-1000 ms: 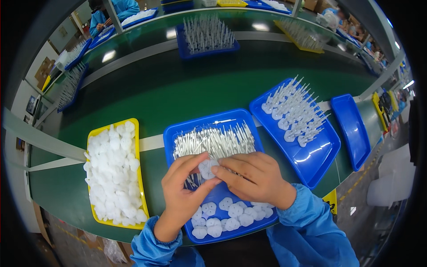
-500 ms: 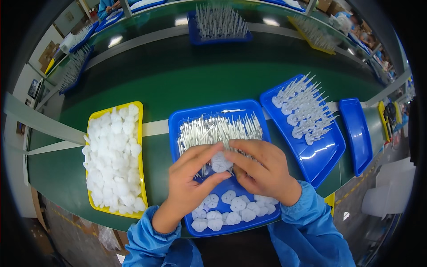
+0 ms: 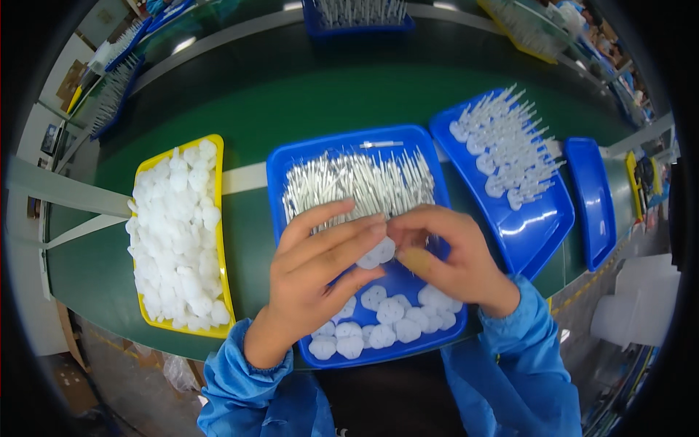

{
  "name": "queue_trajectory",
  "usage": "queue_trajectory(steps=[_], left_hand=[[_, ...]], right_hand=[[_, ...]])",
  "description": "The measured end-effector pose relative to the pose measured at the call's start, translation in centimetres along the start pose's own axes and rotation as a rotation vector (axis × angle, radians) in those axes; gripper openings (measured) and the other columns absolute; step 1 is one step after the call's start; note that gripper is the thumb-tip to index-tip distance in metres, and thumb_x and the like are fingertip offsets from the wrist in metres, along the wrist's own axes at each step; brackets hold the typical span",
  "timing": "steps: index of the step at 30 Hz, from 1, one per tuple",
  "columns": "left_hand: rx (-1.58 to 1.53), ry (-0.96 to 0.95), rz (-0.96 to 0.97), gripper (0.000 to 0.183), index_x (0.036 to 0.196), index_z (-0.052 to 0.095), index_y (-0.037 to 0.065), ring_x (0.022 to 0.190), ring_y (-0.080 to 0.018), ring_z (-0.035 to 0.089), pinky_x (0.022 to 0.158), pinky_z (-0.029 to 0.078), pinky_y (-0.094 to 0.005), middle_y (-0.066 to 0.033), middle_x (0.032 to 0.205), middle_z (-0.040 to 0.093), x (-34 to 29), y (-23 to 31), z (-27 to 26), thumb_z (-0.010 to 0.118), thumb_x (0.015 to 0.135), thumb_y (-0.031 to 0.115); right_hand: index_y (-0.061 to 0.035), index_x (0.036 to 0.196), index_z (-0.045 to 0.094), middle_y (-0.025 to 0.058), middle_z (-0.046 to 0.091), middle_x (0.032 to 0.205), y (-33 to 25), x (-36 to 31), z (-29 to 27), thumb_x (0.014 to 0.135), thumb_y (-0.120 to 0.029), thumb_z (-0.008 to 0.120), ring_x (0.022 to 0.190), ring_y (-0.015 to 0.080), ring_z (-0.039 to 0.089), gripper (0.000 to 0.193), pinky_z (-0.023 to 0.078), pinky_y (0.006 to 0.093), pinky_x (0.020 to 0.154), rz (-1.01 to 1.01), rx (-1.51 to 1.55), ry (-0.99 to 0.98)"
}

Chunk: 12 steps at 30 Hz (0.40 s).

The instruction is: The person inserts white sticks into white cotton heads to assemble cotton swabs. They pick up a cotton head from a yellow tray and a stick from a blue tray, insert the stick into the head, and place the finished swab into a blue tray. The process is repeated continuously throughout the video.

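Above the middle blue tray, my two hands meet over a translucent white disc with a lobed edge. My left hand is closed on this disc, fingers over its top and thumb below. My right hand is at the disc's right side, index finger and thumb curled in toward it. Whatever lies between those right fingertips is hidden. Behind my hands, thin white rods with metallic tips fill the tray's far half. Loose white lobed discs lie in its near part.
To the left stands a yellow tray heaped with white lobed pieces. A blue tray at the right holds discs with rods standing up. Beyond it is a narrow blue tray. More rod-filled trays stand farther back on the green table.
My left fingers have shifted over the disc, and my right thumb and index have moved to its right edge. The whole view has tilted, so the trays appear higher.
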<state>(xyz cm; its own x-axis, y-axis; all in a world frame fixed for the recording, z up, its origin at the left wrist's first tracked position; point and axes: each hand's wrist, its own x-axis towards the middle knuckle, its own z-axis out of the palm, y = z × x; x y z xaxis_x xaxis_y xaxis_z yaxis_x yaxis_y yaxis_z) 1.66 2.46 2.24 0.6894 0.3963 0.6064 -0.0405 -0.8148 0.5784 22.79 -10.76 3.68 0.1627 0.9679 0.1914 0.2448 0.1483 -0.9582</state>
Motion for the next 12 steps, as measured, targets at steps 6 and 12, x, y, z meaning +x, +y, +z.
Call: queue_trajectory(steps=[6,12], left_hand=[[0.122,0.123,-0.15,0.073,0.152,0.067,0.004,0.138,-0.0419,0.066,0.115,0.053,-0.0475,-0.0235,0.153,0.069,-2.9,1.5,-0.6,0.088,0.083,-0.003],[0.159,-0.379,-0.304,0.074,0.165,0.054,0.005,0.131,-0.0377,0.07,0.118,0.049,-0.0417,-0.0173,0.146,0.074,-5.0,1.6,-2.1,0.073,0.094,-0.001]], right_hand=[[-0.0081,0.114,0.083,0.0057,0.081,0.103,1.7,-0.3,0.9,0.093,-0.011,0.087,0.086,0.0236,0.079,0.022,0.06,0.0335,0.076,-0.3,-0.377,-0.025],[-0.0184,0.118,0.084,0.0074,0.078,0.14,2.6,-1.1,-0.3,0.095,-0.021,0.085,0.133,0.0307,0.07,0.023,0.052,0.044,0.114,-0.411,-0.868,-0.322]])
